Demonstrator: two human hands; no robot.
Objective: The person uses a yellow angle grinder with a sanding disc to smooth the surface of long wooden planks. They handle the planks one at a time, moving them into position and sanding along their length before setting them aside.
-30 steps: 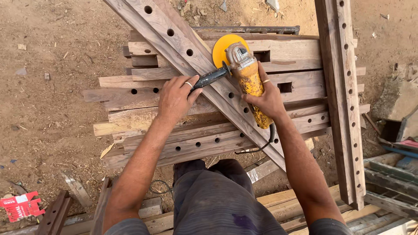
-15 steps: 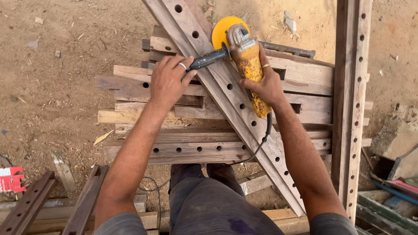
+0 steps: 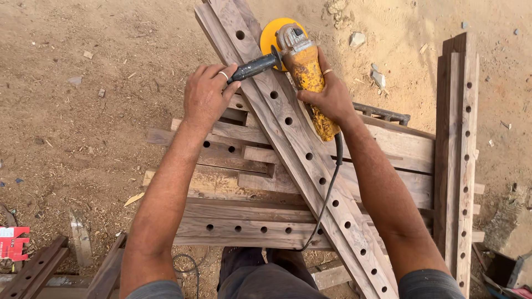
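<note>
Far on the left, a red and white card [image 3: 12, 242] lies on the sandy ground [image 3: 83, 111], beside some dark wood bars [image 3: 33, 271].

Next comes the left hand [image 3: 206, 98]. It wears a ring and is closed tight around the black side handle [image 3: 254, 67] of the grinder [image 3: 302, 69]. Under the arm sits a pile of boards [image 3: 244, 221] with rows of round holes.

In the middle, one long plank [image 3: 299, 149] with holes lies slanted across the pile. The grinder rests on the top end of this plank. Its round yellow disc [image 3: 269, 34] sits flat on the wood, up near the far end.

Then comes the right hand [image 3: 331, 97]. It also wears a ring, and it is wrapped around the dusty yellow body of the grinder. A black cord [image 3: 331, 188] hangs from the back of the tool and runs down across the plank toward the person's legs.

On the right, two tall planks [image 3: 460, 155] with holes lie side by side on the pile.

To do this sanding well, I think both hands should keep a firm hold, one on each part of the tool. The disc should stay flat on the wood and not tip on its edge, or it may dig a dent. The cord should stay behind the disc. The plank lies loose on the pile, so pushing softly may keep it from sliding.
</note>
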